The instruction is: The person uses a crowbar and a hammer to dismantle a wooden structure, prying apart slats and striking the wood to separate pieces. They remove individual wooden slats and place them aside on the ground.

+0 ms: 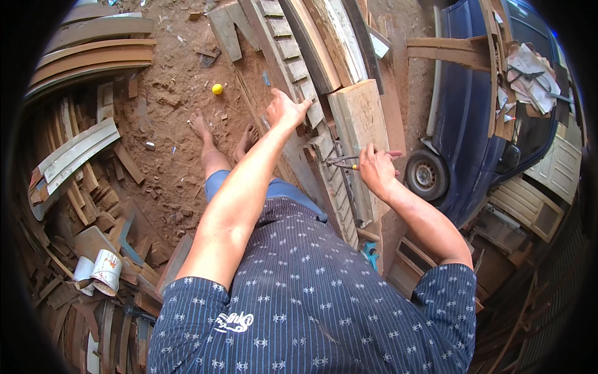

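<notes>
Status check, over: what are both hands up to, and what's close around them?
Left hand at slatted wooden piece, no tool visible in it. Right hand gripping red-handled pliers. Thick timber close by the pliers.

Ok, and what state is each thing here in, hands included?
Left hand: fingers curled at the slatted board; grip unclear.
Right hand: closed around the pliers.
Pliers: held by red handles; jaw opening unclear.
Yellow ball: lying on dirt.
White bucket: tilted, stained.
Blue vehicle: wheel fitted.
</notes>
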The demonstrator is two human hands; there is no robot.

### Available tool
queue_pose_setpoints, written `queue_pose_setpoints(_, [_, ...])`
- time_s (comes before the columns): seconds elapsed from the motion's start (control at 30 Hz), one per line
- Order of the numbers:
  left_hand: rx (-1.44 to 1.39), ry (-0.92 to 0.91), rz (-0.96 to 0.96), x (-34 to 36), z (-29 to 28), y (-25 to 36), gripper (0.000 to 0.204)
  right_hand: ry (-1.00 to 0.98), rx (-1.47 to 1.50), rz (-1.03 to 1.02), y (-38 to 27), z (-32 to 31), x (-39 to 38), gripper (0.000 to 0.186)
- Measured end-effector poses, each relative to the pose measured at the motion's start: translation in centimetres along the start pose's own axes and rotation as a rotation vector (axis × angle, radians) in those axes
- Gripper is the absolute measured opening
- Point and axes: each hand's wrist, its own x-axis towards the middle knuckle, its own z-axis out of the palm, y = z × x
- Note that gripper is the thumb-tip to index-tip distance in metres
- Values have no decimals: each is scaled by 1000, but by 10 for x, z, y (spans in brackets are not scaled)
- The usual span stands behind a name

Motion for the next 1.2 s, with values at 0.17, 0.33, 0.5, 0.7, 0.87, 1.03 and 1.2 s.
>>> queue_pose_setpoints(0.17, [-9,-56,-16,2,-1,-3,117,-79,-138,-126,3,-1,17,43])
queue_pose_setpoints(0.33, [-10,-39,-17,7,1,-11,119,-203,40,-110,8,-12,30,39])
queue_pose_setpoints(0.5, [-16,-57,5,16,3,-18,116,-510,292,-214,30,-45,36,42])
queue_pose_setpoints(0.7, [-13,-94,14,19,8,-30,116,-340,598,47,-4,4,-9,34])
queue_pose_setpoints(0.87, [-21,-143,40,29,4,-47,109,-57,924,442,-118,110,-58,33])
queue_pose_setpoints(1.03, [-21,-121,267,38,3,-75,101,261,1474,585,-179,151,-70,32])
queue_pose_setpoints(1.2, [-257,21,207,-26,20,-85,70,370,1468,489,-127,107,-73,30])
